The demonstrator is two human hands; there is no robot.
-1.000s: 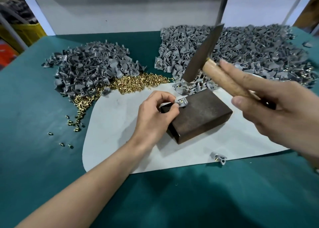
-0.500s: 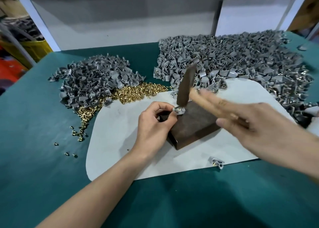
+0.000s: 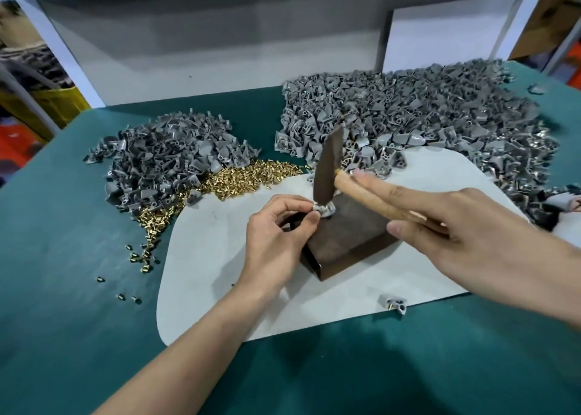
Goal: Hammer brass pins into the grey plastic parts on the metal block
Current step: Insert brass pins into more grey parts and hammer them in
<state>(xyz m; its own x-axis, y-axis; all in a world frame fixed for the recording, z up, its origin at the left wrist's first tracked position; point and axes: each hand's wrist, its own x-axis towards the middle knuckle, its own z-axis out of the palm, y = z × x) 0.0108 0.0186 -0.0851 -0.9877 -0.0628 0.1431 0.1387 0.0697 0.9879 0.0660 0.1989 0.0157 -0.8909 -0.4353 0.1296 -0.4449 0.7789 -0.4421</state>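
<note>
1. Your left hand pinches a grey plastic part between thumb and forefinger, the other fingers curled in.
2. That part sits on the far left corner of the metal block, which rests on a white mat.
3. Your right hand grips the wooden handle of the hammer, forefinger laid straight along it.
4. The hammer head stands nearly upright, its lower end right at the part; blur hides whether they touch.
5. Brass pins lie heaped at the mat's far left edge, with strays on the green table cover.
6. 2 heaps of grey parts lie beyond: a left heap and a larger right heap.
7. 1 loose part lies at the mat's near edge.
</note>
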